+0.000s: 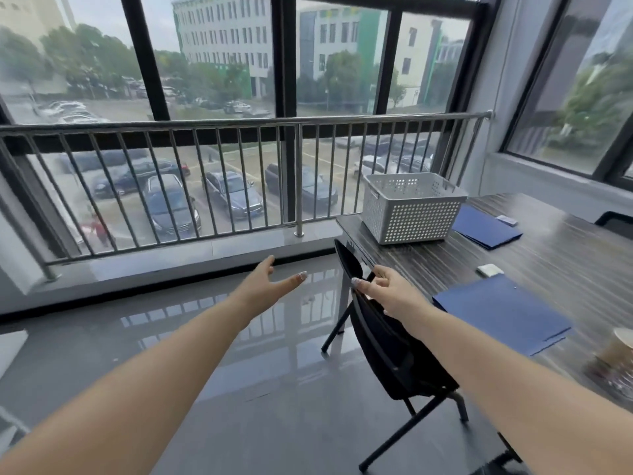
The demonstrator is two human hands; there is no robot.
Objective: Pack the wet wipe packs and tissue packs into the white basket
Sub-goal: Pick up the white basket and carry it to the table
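Note:
The white perforated basket (411, 209) stands on the near-left corner of the dark wood table (565, 255); nothing shows above its rim. A small white pack (489, 270) lies on the table to the right of the basket, and another small pack (507, 220) lies further back. My left hand (270, 284) is stretched out over the floor, fingers apart, holding nothing. My right hand (387, 289) hovers over the top of a black chair's backrest, fingers loosely curled and apart, with nothing in it. Both hands are well short of the basket.
A black folding chair (394, 344) stands against the table's left side. Two blue folders (503, 311) (486, 226) lie on the table. A cup-like object (616, 354) sits at the right edge. A metal railing (239, 180) and windows close off the far side; glossy grey floor lies below.

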